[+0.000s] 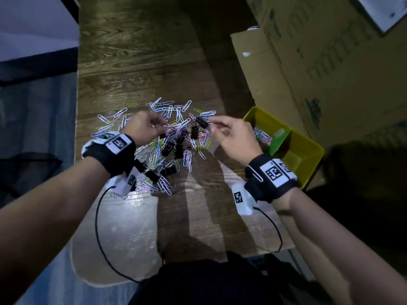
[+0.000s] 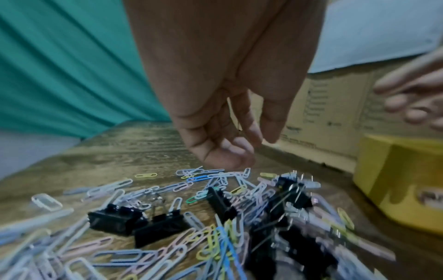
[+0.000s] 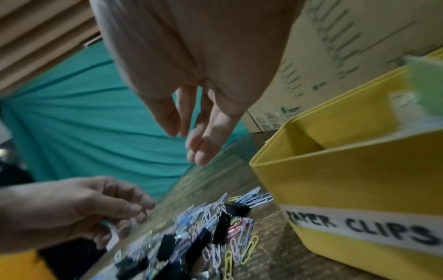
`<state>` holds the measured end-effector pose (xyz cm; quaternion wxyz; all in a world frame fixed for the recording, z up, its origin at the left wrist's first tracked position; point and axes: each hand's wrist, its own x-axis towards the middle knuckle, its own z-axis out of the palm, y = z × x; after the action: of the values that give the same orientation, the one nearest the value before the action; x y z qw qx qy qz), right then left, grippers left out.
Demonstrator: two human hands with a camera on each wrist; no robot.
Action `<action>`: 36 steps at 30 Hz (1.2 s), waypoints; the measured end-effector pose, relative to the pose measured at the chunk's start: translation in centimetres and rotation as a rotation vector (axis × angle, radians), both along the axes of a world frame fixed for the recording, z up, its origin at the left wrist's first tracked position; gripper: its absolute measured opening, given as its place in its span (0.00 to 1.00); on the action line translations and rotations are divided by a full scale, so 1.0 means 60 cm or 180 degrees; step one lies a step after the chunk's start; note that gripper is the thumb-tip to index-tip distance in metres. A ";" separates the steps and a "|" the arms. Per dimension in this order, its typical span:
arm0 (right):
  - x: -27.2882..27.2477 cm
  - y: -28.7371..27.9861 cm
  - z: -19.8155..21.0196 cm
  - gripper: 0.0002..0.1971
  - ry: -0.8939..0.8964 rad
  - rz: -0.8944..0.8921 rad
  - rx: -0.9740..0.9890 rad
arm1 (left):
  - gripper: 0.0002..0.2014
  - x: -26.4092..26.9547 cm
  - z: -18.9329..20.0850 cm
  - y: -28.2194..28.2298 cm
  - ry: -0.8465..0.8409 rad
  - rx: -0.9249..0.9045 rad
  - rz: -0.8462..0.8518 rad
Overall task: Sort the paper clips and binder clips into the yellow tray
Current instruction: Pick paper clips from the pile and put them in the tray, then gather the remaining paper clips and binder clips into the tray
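A heap of pastel paper clips [image 1: 176, 119] mixed with black binder clips [image 1: 196, 130] lies on the wooden table [image 1: 143, 62]. The yellow tray [image 1: 308, 164] stands to its right, split by a green divider [image 1: 280, 139]. Several paper clips [image 1: 262, 137] lie in its near-left compartment, whose wall is labelled "PAPER CLIPS" [image 3: 359, 227]. My left hand [image 1: 154, 126] hovers over the heap's left side with fingers loosely curled [image 2: 239, 144], and I see nothing in it. My right hand [image 1: 220, 128] hangs between heap and tray, fingers relaxed and empty [image 3: 185, 145]. Binder clips [image 2: 115, 219] lie just below the left hand.
A large cardboard box [image 1: 319, 73] stands behind and beside the tray. The table's left edge [image 1: 77, 106] drops off to the floor. Black cables [image 1: 99, 227] run from both wrist cameras over the near table. A teal cloth [image 2: 59, 75] hangs beyond the far edge.
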<state>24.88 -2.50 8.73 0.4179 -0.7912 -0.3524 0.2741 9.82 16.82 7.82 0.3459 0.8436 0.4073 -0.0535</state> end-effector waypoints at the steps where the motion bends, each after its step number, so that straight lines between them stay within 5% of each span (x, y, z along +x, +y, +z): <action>1: -0.006 0.013 -0.006 0.16 -0.0113 0.0219 -0.0184 | 0.11 -0.005 -0.007 -0.001 0.0206 0.0191 -0.0300; 6: -0.024 0.079 -0.053 0.35 -0.0813 0.0947 -0.1420 | 0.38 -0.003 -0.064 -0.029 0.0983 0.0467 -0.1159; 10: -0.017 0.125 -0.078 0.43 -0.1063 0.1075 -0.1897 | 0.44 0.029 -0.085 -0.037 0.1231 0.0628 -0.1309; 16: -0.004 0.161 -0.102 0.35 -0.1207 0.1355 -0.2495 | 0.38 0.046 -0.104 -0.019 0.1295 0.0771 -0.1720; 22: -0.002 0.162 -0.122 0.25 -0.1266 0.1382 -0.2281 | 0.26 0.036 -0.115 -0.012 0.0782 0.0512 -0.1577; 36: -0.003 0.137 -0.103 0.24 -0.0842 0.0265 -0.1535 | 0.17 0.000 -0.123 0.000 0.0062 0.0108 -0.1387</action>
<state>24.71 5.72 2.56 0.1562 -0.8816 -0.3606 0.2613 9.80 16.84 0.42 0.3080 0.9168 0.2195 -0.1282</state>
